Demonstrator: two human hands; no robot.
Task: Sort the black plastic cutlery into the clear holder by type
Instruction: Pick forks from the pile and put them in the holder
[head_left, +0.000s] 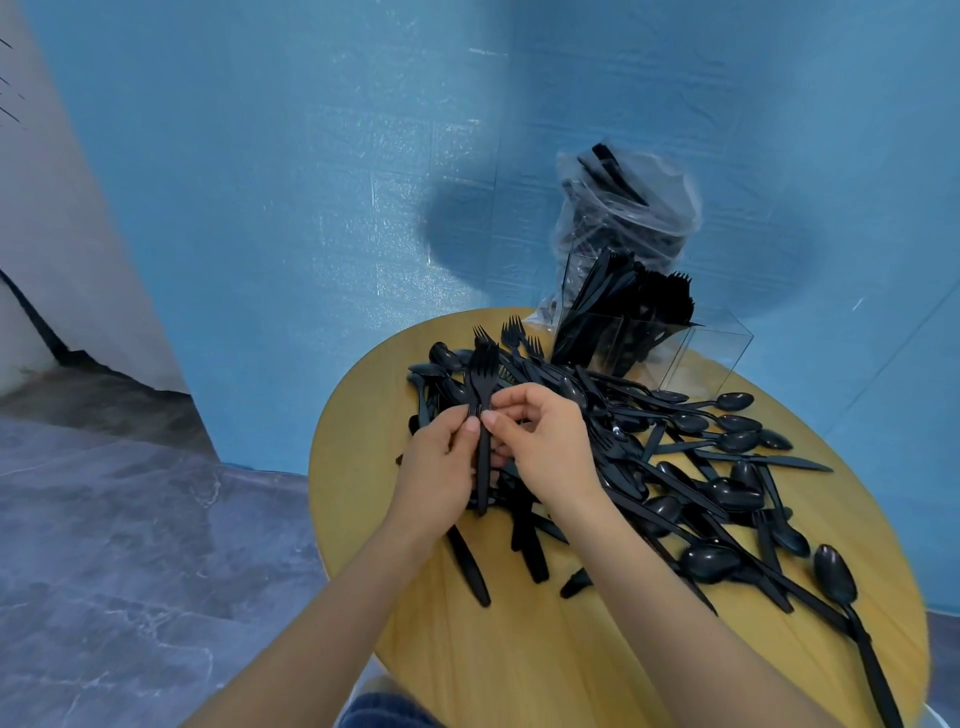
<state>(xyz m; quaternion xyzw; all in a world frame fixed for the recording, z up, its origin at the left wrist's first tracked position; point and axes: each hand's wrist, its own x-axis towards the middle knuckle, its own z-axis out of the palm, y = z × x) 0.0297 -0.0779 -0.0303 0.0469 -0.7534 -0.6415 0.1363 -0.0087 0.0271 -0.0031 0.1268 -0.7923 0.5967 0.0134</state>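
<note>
Evidently both hands, left (441, 457) and right (545, 441), pinched a few forks (483, 384) upright together, aligning them for the holder (649, 343) at one o'clock.

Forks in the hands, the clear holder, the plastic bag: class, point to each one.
forks (483, 374), head view, on the prongs above the fingers.
clear holder (709, 353), head view, on its right-hand wall.
plastic bag (631, 208), head view, on its crinkled front.
</note>
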